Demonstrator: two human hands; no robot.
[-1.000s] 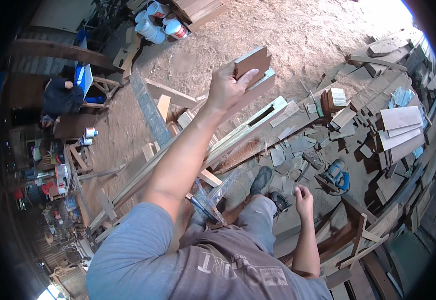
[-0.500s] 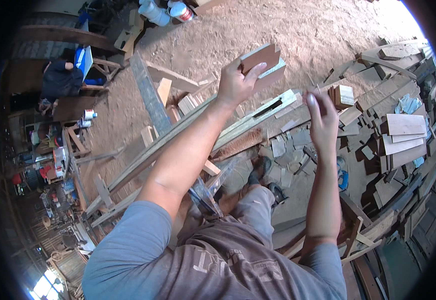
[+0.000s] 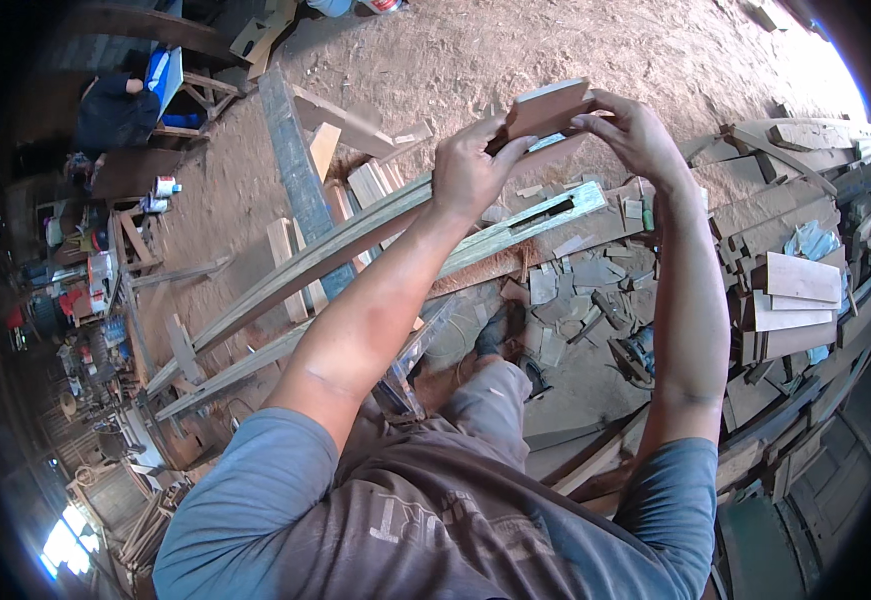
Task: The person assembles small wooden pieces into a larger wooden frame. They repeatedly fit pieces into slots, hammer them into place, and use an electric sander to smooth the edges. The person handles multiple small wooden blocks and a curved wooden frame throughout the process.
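Note:
In front of me my left hand (image 3: 469, 165) is closed round the left end of a few short flat wooden boards (image 3: 551, 108), brown on their faces. Raised to their right end is my right hand (image 3: 638, 142), with thumb and fingers pinched at the boards' edge. The narrow gap between the boards shows a pale blue strip of light. Below them lies a long pale timber (image 3: 516, 228) with a dark slot (image 3: 558, 207) cut near its end. My fingertips on the far side of the boards are hidden.
Another long beam (image 3: 336, 252) runs beside the slotted timber. Wood offcuts (image 3: 581, 285) litter the floor by my feet. Planks are piled at right, with pale boards (image 3: 801, 282) on top. A person (image 3: 116, 110) in dark clothing is at far left, near shelves of tools.
My right hand has moved up and left from beside the small stack of blocks to the boards' right end. The left hand keeps its hold, and the whole view has shifted slightly.

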